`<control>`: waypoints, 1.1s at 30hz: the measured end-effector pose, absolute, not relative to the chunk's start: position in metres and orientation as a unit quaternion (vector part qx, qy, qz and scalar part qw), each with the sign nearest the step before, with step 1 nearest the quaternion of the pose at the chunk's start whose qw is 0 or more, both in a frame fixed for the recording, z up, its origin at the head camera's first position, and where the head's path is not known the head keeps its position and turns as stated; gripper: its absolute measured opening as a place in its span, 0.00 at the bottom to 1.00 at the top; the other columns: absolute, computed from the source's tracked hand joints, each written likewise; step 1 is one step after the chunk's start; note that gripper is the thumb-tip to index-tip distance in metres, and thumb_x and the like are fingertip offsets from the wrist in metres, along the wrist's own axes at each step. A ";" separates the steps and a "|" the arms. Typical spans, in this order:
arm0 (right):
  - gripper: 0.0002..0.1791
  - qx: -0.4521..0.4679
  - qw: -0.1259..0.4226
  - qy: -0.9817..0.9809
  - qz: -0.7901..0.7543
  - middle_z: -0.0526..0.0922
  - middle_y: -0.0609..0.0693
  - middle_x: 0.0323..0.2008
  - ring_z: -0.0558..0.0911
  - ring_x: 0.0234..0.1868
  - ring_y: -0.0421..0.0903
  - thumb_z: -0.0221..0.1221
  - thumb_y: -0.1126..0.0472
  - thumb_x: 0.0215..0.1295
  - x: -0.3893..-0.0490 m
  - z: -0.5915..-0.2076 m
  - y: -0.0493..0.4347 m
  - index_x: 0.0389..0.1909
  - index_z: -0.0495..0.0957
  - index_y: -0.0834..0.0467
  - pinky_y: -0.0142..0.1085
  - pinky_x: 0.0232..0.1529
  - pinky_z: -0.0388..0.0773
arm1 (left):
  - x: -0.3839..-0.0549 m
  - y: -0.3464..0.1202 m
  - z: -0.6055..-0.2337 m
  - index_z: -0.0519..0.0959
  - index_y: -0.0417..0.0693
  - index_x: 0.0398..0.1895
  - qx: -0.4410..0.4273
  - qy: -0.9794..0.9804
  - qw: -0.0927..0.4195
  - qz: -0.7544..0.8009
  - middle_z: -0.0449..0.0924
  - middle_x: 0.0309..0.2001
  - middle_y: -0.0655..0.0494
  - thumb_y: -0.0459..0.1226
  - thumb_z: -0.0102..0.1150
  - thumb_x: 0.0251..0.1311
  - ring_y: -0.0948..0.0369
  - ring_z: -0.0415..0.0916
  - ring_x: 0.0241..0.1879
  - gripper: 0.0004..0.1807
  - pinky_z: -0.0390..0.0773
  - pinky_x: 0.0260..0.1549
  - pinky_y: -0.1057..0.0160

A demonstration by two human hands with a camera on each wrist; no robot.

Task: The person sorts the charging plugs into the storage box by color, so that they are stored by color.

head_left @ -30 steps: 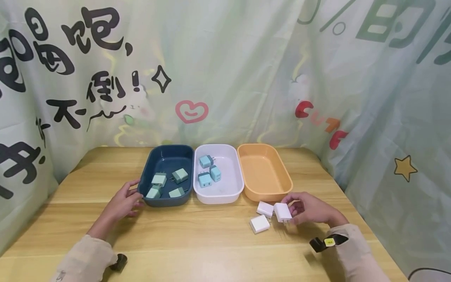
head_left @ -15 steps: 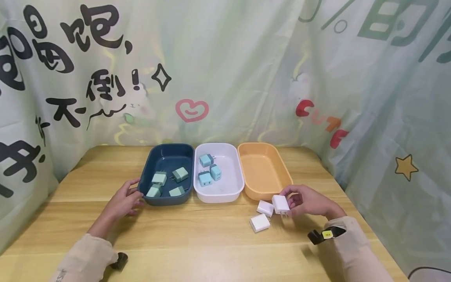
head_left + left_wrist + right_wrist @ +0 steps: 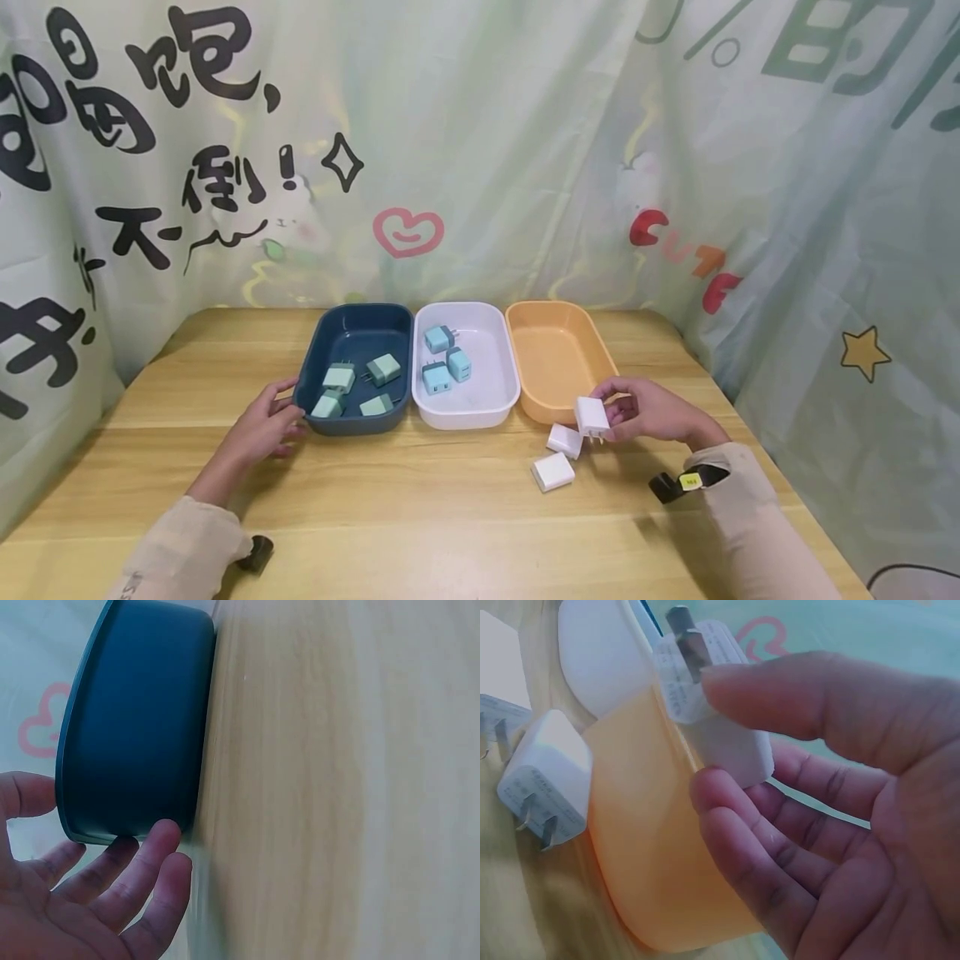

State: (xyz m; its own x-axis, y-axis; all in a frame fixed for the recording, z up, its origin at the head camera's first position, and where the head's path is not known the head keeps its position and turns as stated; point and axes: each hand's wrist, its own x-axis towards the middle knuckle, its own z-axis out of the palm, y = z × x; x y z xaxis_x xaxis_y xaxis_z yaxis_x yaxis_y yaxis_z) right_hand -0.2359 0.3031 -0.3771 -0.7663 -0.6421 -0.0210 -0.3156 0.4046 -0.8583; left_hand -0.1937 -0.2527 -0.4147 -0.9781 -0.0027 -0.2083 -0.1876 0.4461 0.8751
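Observation:
My right hand (image 3: 651,410) pinches a white charger plug (image 3: 592,415) at the front edge of the orange tray (image 3: 558,414). In the right wrist view the thumb presses on the prong side of that charger (image 3: 731,746), with fingers beneath it. Two other white chargers, one nearer the tray (image 3: 564,441) and one in front (image 3: 552,472), lie on the table. My left hand (image 3: 258,427) touches the left side of the dark blue tray (image 3: 352,425). The left wrist view has its relaxed fingers against the tray's outer wall (image 3: 139,720), the thumb by the rim.
Several pale green chargers (image 3: 384,369) lie in the dark blue tray. Between the two other trays, a white tray (image 3: 468,417) holds three light blue chargers (image 3: 437,378). The trays stand side by side on the wooden table (image 3: 405,517), before a printed curtain (image 3: 480,150).
My right hand has lifted the white charger and carried it up and slightly left toward the orange tray. The left hand stays at the dark blue tray.

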 end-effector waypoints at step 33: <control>0.25 -0.213 0.179 0.838 -0.468 0.72 0.61 0.45 0.80 0.36 0.48 0.67 0.71 0.52 -0.273 -0.364 0.286 0.52 0.71 0.70 0.36 0.32 0.79 | -0.195 -0.254 -0.417 0.44 0.45 0.77 -0.056 0.847 0.085 0.522 0.56 0.69 0.29 0.40 0.41 0.72 0.42 0.75 0.52 0.34 0.79 0.36 0.56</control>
